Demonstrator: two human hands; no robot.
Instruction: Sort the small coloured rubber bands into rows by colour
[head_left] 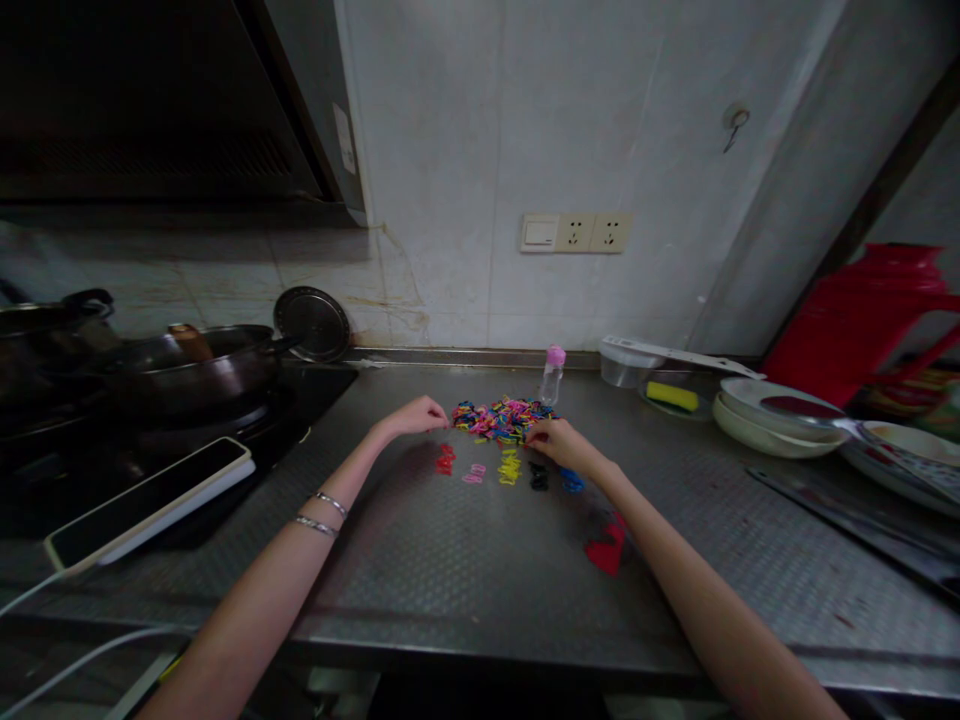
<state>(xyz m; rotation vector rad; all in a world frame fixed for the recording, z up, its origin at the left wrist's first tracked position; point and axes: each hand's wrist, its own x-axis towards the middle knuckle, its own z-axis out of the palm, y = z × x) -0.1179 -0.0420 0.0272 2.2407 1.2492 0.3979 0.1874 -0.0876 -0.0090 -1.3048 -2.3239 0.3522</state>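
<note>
A pile of small multicoloured loops [499, 418] that look like hair ties lies on the metal counter [450, 570]. In front of it are separate little groups: red loops [445, 459], pink loops [474, 474], yellow loops [509, 467], black loops [538, 476] and blue loops [572, 480]. At the pile's left edge, my left hand [421, 414] has its fingertips drawn together. My right hand [555, 437] pinches at the pile's right front edge, above the black group. Whatever sits between either hand's fingertips is too small to make out.
Behind the pile stands a small clear bottle [551, 378] with a pink cap. Pans [187, 370] and a phone [150, 500] lie left. Bowls [772, 425], a knife [847, 520] and a red thermos [862, 310] are right. A red scrap [606, 547] lies by my right forearm.
</note>
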